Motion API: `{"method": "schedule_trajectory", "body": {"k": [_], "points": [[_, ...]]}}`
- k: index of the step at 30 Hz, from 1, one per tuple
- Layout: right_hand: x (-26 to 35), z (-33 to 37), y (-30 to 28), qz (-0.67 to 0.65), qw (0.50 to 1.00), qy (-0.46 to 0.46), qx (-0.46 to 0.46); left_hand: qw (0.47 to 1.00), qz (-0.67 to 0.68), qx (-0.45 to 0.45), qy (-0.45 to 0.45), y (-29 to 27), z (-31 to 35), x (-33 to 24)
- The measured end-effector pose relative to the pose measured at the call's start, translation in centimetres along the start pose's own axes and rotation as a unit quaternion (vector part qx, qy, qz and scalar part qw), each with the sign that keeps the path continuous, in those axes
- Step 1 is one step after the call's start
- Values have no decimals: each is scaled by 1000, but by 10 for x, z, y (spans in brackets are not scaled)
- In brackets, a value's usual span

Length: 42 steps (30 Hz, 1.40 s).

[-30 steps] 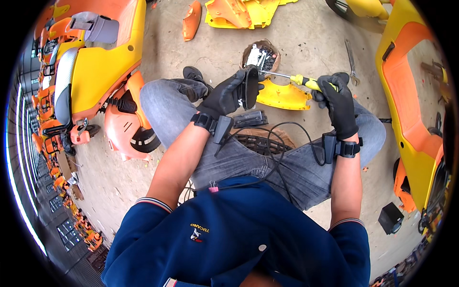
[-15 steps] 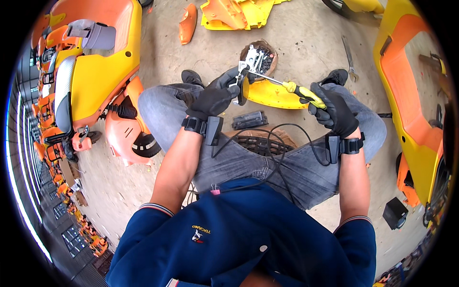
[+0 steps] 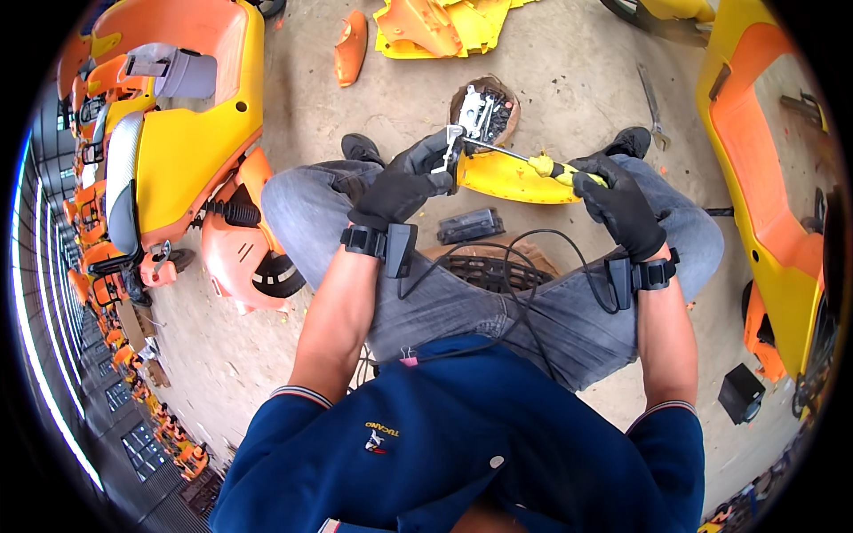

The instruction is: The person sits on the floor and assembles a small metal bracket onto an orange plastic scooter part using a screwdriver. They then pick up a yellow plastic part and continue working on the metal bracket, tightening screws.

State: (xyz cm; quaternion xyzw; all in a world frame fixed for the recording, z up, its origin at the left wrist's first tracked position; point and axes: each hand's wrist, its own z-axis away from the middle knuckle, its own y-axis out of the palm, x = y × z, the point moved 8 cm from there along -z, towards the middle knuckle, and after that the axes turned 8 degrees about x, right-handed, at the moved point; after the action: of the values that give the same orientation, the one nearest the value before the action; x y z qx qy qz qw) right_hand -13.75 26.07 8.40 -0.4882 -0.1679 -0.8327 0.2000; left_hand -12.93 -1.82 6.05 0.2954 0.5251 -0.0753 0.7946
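Note:
Black gloves cover both of my hands. In my left hand [image 3: 400,185] a small silver metal bracket [image 3: 451,142] is gripped at the left end of a yellow curved plastic panel [image 3: 515,182]. Whether bracket and panel are joined, I cannot tell. My right hand [image 3: 626,202] is closed round the yellow-and-black handle of a screwdriver [image 3: 544,166]. Its shaft points left, and the tip meets the bracket, where the exact contact is too small to make out. Just beyond, an open round container [image 3: 511,124] holds silver metal parts and dark small pieces.
Between my legs lie a black plastic part [image 3: 469,225] and a black grille-like piece [image 3: 498,272]. A wrench [image 3: 653,107] rests on the floor at the far right. Yellow-orange vehicle bodies [image 3: 169,178] stand on both sides. Cables [image 3: 569,235] loop over my lap.
My right hand has shifted slightly up and its grip on the screwdriver handle has turned, fingers now further over it. The left hand keeps hold of the bracket with little movement.

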Motion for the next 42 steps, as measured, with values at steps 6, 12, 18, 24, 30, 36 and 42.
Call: {"method": "schedule_trajectory", "body": {"k": [6,12,18,24,30,36,42], "points": [[8,-3,-6,32,995,-77,-49,1000,14,14,1,4,-2,-1],[-7,-8,-7,26,997,36,-62,1000,-2,24,2,3,-10,6],[-15,-11,-14,46,997,46,-30,999,3,41,-6,5,-13,14],[-15,-21,-26,32,995,-88,-42,999,20,45,-8,7,-14,18],[-20,-17,-14,-92,994,11,-57,999,17,45,-2,6,-15,19],[-17,-7,-14,4,996,76,51,999,37,34,2,2,-13,21],[-2,-9,-9,28,999,-20,33,999,20,46,-10,1,-13,23]]}}
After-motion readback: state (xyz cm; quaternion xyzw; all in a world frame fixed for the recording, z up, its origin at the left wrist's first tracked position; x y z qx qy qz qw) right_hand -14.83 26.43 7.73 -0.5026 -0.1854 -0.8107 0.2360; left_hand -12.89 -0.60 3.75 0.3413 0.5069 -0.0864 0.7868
